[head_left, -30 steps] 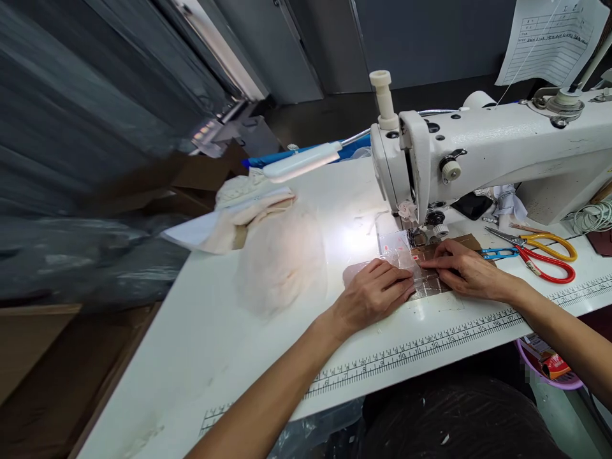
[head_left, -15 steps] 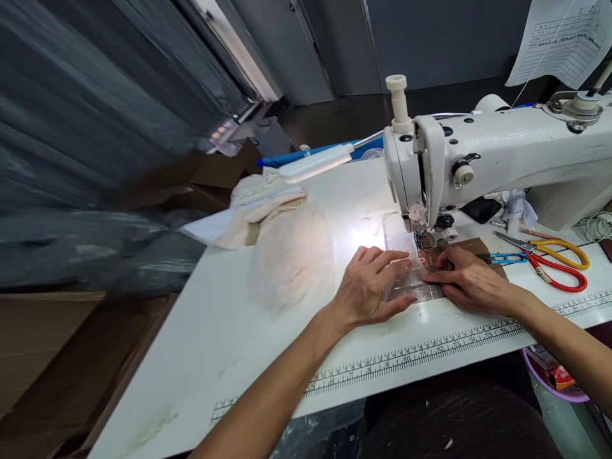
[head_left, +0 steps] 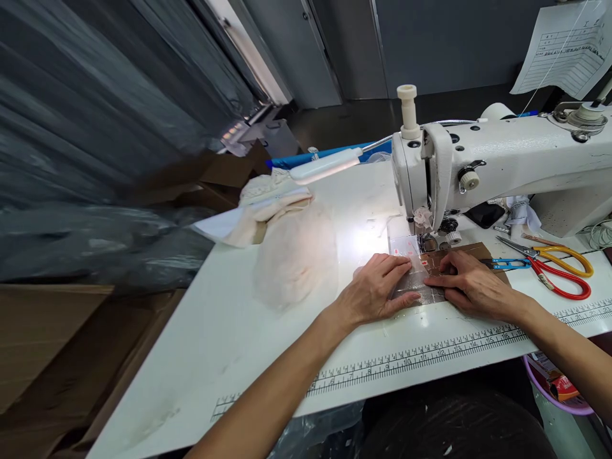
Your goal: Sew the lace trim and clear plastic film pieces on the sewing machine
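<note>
My left hand (head_left: 375, 290) lies flat, fingers stretched, on the left part of a thin, see-through sheet of fabric (head_left: 404, 247) in front of the sewing machine's presser foot (head_left: 427, 243). From the other side, my right hand (head_left: 471, 280) has its fingers curled and pinched at the sheet's right edge. Small red marks show on the sheet near the foot. Beneath my right hand lies a flat brown piece (head_left: 473, 252), partly covered. Blue thread snips (head_left: 509, 262) and scissors (head_left: 561, 268) with red and yellow handles lie to the right.
The white machine head (head_left: 516, 156) rises behind my hands. A lamp (head_left: 327, 166) lights the table (head_left: 229, 331). Pale sheer fabric (head_left: 296, 261) is heaped on the left near folded cream cloth (head_left: 282, 213). A printed ruler (head_left: 411, 360) runs along the front edge.
The whole view has shifted slightly, so the machine and table appear farther right. My left hand has its fingers a little closer together; my right hand keeps its place at the sheet.
</note>
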